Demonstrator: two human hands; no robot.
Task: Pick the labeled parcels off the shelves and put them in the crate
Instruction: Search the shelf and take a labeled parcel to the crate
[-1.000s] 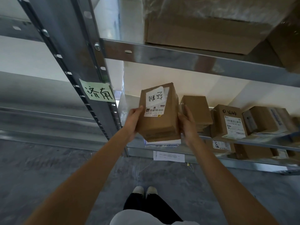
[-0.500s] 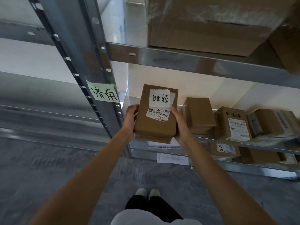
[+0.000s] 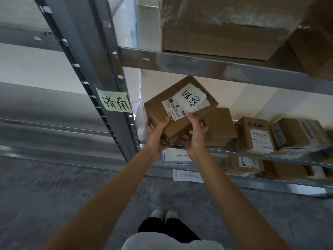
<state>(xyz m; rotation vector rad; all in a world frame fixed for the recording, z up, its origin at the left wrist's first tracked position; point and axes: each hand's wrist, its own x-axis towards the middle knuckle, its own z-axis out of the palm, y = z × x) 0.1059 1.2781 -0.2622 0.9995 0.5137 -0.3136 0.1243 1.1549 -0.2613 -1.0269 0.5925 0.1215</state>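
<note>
The left hand (image 3: pixel 156 134) and right hand (image 3: pixel 195 135) both gripped a tilted brown parcel (image 3: pixel 178 107) by its near end, held up just before the metal shelf (image 3: pixel 225 69), beside other boxes (image 3: pixel 254 135).

A green note (image 3: pixel 116 103) with handwritten characters is stuck to the metal upright (image 3: pixel 100 73) at nine o'clock. A grey floor (image 3: pixel 54 192) is seen below, with light shoes (image 3: pixel 164 213) at six o'clock.

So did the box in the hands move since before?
Yes. The parcel has turned, now tilted with its top leaning right, measured against the green note on the shelf post.
</note>
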